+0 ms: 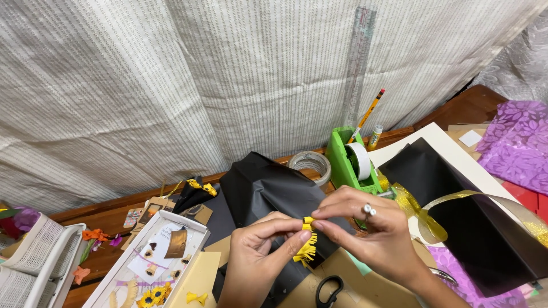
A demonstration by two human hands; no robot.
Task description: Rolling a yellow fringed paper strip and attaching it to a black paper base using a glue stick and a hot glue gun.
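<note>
so far, a narrow strip of fringed yellow paper (307, 242) is partly rolled: its top is wound into a tight little coil, and a loose tail of cut fringe hangs below, not yet wound in. both hands hold it above the middle of the worktop's near edge, over a sheet of black paper (268, 188). the left hand (257, 251) pinches the coil between thumb and forefinger; the right hand (365, 228), ring on one finger, presses fingertips together on the same coil from the other side. black-handled scissors (329, 290) lie just below. a green tape dispenser (353, 161) stands behind. finished small sunflowers sit in a white tray (171, 219) at the near left corner.
</note>
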